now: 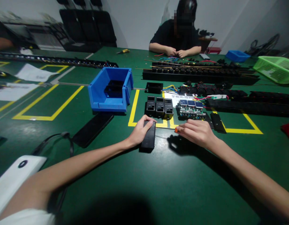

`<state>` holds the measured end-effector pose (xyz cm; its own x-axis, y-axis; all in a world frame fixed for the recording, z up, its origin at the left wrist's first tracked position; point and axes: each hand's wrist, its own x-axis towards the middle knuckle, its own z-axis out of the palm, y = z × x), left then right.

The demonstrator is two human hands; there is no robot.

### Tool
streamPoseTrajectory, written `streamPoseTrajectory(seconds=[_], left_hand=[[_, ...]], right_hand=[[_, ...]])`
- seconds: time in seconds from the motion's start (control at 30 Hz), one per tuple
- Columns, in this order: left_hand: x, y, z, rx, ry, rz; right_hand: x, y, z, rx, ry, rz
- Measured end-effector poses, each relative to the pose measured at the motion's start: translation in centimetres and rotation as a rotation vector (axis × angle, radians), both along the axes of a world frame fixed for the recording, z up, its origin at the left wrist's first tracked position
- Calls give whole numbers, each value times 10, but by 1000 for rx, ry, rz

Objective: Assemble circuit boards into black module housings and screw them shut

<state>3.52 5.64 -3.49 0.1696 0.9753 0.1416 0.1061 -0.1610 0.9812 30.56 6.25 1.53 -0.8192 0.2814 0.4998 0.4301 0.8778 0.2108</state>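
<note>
My left hand [140, 131] is closed around a black rectangular plastic case [148, 137], with the thumb along its top. To the right, my right hand [195, 131] pinches a small orange-ended piece [176, 130]; a thin dark line runs from it toward the case, and its exact kind is unclear. Just beyond my hands stand three black module housings [159, 107] in a row. Beside them is a green circuit board [191, 111] with small screens and wires. A blue bin [109, 105] holding black cases stands to the left.
A black phone-like slab [93, 129] and a white device [20, 175] with a cable lie at left. Long black rails [198, 75] cross the table beyond. A co-worker [174, 37] sits opposite. A green basket [276, 68] stands far right.
</note>
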Motion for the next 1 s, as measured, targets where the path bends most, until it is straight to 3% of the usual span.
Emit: streamPoseTrajectory(seconds=[0.13, 0.27, 0.43, 0.6, 0.67, 0.73, 1.0], left_hand=[[0, -1, 0, 6, -5, 4], [1, -1, 2, -8, -22, 5], [1, -2, 2, 15, -10, 7], [1, -2, 2, 24, 11, 2], [1, -2, 2, 22, 12, -3], [1, -2, 2, 19, 18, -11], [1, -2, 2, 15, 34, -7]], right_hand=[[0, -1, -1, 57, -3, -1], [-1, 0, -3, -82, 46, -3], [-5, -2, 1, -547, 187, -83], [-16, -7, 13, -1126, 342, -279], [-20, -8, 17, -1264, 356, -341], [-21, -9, 18, -1237, 337, -352], [-7, -7, 10, -541, 108, -147]])
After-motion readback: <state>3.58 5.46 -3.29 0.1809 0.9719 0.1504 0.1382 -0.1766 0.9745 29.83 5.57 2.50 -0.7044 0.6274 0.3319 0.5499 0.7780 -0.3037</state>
